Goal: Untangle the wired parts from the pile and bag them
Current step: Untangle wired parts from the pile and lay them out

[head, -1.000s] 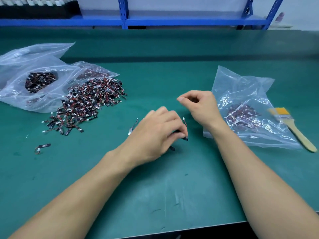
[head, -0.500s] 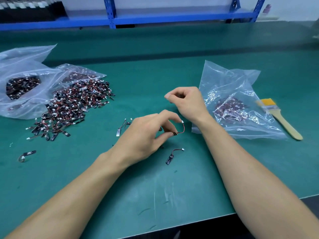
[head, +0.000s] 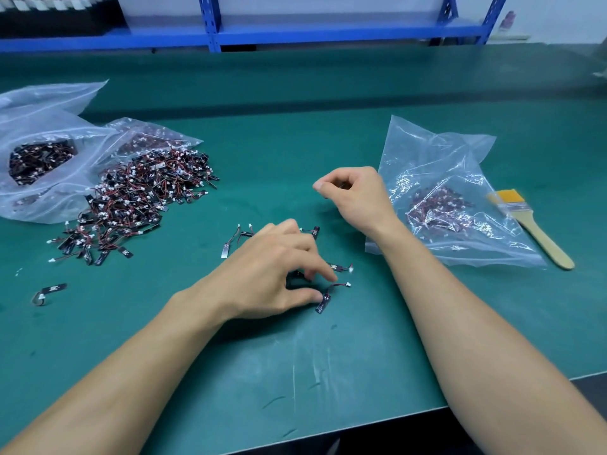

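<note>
- Green table (head: pixel 328 133) across the whole view, near edge at 5 o'clock.
- Blue shelf rack (head: pixel 328 36) along 12 o'clock, behind the table.
- Large clear bag (head: pixel 49 126) at 9–10 o'clock, lying flat, dark cluster of wired parts inside it.
- Right clear bag (head: pixel 437 152) at 3 o'clock, crumpled, lying on the table, with bagged parts (head: pixel 437 208) in its lower half.
- Small clear bag (head: pixel 154 136) at 10 o'clock, partly under the pile, overlapping the large clear bag.
- Pile (head: pixel 138 201) of tangled red-and-black wired parts at 9–10 o'clock, spilling toward 8 o'clock from the small clear bag.
- Left hand (head: pixel 272 274) at centre, palm down just above the table, fingers curled downward, thumb tip touching or just beside a loose part (head: pixel 323 298); dark piece under the fingers, cannot tell if gripped.
- Right hand (head: pixel 358 198) at 1–2 o'clock from centre, raised, just beside the right clear bag, fingers curled in, thumb against index tip; dark sliver inside the curl, cannot tell what is held.
- Brush (head: pixel 538 234) at 3 o'clock, wooden handle, yellow bristles, touching the right clear bag's edge.
- Second loose part (head: pixel 340 267) just right of the left fingertips; third loose part (head: pixel 312 230) above the knuckles; fourth loose part (head: pixel 230 244) at the hand's 10 o'clock.
- Stray part (head: pixel 49 292) alone at 8 o'clock, well apart from the pile.
</note>
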`<state>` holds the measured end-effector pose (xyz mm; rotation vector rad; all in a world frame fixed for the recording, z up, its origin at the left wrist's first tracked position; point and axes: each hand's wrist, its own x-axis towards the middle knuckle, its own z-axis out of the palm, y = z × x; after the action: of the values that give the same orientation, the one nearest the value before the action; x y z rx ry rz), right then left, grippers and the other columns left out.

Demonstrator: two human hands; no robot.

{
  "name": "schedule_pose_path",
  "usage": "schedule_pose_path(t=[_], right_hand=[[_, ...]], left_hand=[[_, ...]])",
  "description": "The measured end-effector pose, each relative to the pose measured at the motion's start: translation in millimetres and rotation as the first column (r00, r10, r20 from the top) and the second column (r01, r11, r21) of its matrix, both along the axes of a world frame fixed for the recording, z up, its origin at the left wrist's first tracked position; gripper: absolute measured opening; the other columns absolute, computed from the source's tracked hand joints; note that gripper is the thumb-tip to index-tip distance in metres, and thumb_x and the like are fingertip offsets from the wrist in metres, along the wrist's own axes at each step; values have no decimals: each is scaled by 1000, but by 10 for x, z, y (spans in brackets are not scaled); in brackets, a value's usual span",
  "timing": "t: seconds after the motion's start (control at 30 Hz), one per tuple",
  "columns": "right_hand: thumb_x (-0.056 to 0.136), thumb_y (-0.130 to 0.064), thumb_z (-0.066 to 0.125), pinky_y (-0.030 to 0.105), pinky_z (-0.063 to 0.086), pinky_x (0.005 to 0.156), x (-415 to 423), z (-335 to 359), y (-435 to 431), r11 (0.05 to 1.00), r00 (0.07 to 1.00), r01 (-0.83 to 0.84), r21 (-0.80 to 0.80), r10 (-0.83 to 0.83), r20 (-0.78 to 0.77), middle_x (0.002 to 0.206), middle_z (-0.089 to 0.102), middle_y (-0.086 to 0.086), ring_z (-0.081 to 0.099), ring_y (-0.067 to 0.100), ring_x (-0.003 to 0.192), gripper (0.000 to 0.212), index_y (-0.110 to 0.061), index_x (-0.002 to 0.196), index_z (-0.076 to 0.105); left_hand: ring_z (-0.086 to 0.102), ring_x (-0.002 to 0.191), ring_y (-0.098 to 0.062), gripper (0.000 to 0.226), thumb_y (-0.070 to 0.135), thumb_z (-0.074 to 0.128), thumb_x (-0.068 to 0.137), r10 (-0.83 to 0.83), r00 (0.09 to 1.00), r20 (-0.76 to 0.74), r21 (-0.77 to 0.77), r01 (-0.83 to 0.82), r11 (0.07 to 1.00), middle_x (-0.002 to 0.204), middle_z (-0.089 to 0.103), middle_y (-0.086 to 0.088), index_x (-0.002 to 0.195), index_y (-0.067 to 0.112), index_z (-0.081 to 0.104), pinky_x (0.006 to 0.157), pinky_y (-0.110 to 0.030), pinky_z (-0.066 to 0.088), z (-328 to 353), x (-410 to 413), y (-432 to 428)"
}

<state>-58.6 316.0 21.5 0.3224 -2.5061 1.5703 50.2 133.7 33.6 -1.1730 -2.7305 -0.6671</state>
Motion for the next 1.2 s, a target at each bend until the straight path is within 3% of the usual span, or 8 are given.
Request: schedule_pose_path(t=[0.13,0.4,0.63,0.93,1.07,1.2], right_hand=[[87,-21,72,8,35,54,5,-5,-6,1000,1000,3,28,-3,-6,53,59,-24,47,-2,50,14,-17,74,76],[87,-22,71,8,36,53,7,-23,-7,999,1000,0,43,0,-13,53,59,-24,48,-2,50,15,-18,74,76],[87,-22,71,8,36,54,-2,-30,-4,999,1000,-5,54,6,-12,55,60,-24,49,-2,51,14,-18,74,76],[88,-21,71,8,35,56,-1,-35,-9,997,1000,-15,73,16,-12,56,61,-26,50,-4,52,14,-17,76,76],[88,-22,71,8,35,56,-10,-40,-1,997,1000,-16,76,17,-19,55,60,-26,49,-4,52,14,-20,75,76],[88,-22,71,6,35,55,-10,-55,6,997,1000,-24,78,25,-15,55,60,-25,49,-3,52,15,-22,74,76]], left_hand=[[39,85,-6,14,46,74,85,-59,997,44,-65,62,996,79,52,15,99,43,76,73,-26,28,10,19,-3],[42,83,-3,22,60,77,75,-19,997,74,-35,22,999,72,53,18,84,40,75,73,-21,28,10,43,-65],[42,81,-7,31,65,73,75,45,999,-15,-26,-45,999,72,56,17,83,35,75,71,-30,36,-25,38,-49],[40,83,-10,22,55,72,83,103,981,-166,49,-96,994,77,58,17,88,34,76,71,-28,31,-65,5,-24],[48,78,-14,19,42,68,89,270,944,-188,270,-214,939,80,63,14,92,26,77,75,-31,40,-19,-127,-249],[46,74,1,12,31,67,92,515,849,-122,322,-456,829,78,60,17,100,24,74,72,-25,36,-82,-342,-791]])
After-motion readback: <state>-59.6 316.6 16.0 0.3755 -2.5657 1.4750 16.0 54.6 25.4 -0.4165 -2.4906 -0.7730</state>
